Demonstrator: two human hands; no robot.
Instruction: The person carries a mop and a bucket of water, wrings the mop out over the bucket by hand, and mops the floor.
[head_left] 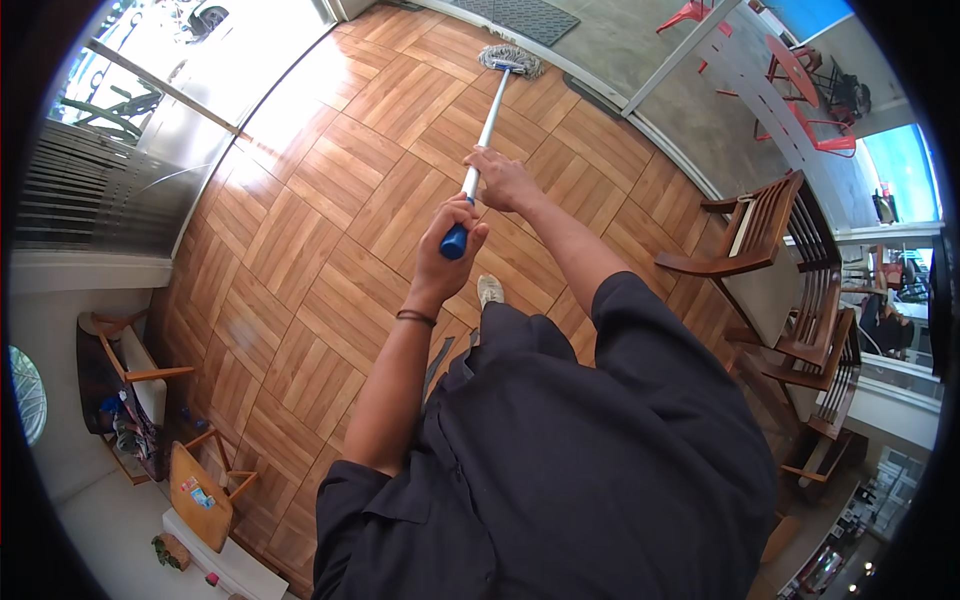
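Observation:
A mop (pixel 488 122) with a white pole, a blue end grip and a grey string head stretches away from me across the floor. Its mop head (pixel 511 62) lies flat on the wood-patterned tiles (pixel 370 215), close to the far glass wall. My left hand (pixel 447 245) is wrapped round the pole's near end, at the blue grip. Farther up, my right hand (pixel 500 178) closes round the white part of the pole. My white shoe (pixel 490 290) shows below the hands.
Dark wooden armchairs (pixel 770 260) line the right side. On the left stand a chair with cloth on it (pixel 130 400) and a small wooden table (pixel 200 495). A dark mat (pixel 525 18) lies beyond the glass wall, with red chairs (pixel 825 135) farther right.

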